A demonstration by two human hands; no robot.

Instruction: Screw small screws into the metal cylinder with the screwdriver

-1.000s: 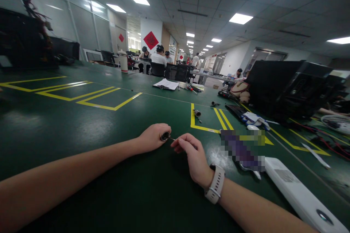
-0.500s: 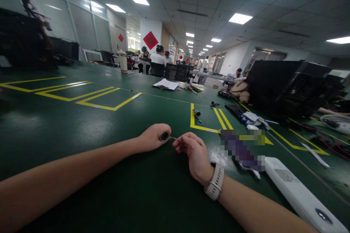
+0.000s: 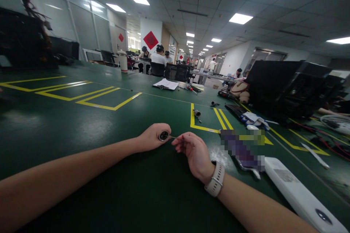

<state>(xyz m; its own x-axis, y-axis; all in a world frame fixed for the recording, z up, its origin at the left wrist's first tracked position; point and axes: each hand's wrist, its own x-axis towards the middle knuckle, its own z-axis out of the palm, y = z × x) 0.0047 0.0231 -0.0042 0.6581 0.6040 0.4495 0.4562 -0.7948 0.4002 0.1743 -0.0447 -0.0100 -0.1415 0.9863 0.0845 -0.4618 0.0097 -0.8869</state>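
My left hand (image 3: 153,137) is wrapped round a small cylindrical part with a silver rim (image 3: 163,135); its dark open end faces me and the rest is hidden in my palm. A thin metal pin-like tool (image 3: 172,137) reaches from my right hand (image 3: 195,154) to that dark end. My right fingers pinch the tool, and its exact kind is too small to make out. Beyond my hands, inside the yellow tape corner, lies a similar metal cylinder (image 3: 197,113) with a tiny piece (image 3: 200,121) beside it. Another dark cylindrical part (image 3: 214,104) lies farther back.
On my right lie a phone (image 3: 243,153), partly pixelated, and a long white device (image 3: 298,193). Farther off are a glove (image 3: 253,117), a red-handled screwdriver (image 3: 190,88), a clipboard with papers (image 3: 166,84) and a bottle (image 3: 123,62). A large black case (image 3: 287,82) stands at right.
The thin tool's tip now lies over the cylinder's dark end instead of at its rim. The cylinder has tilted very slightly; both hands stay nearly in place.
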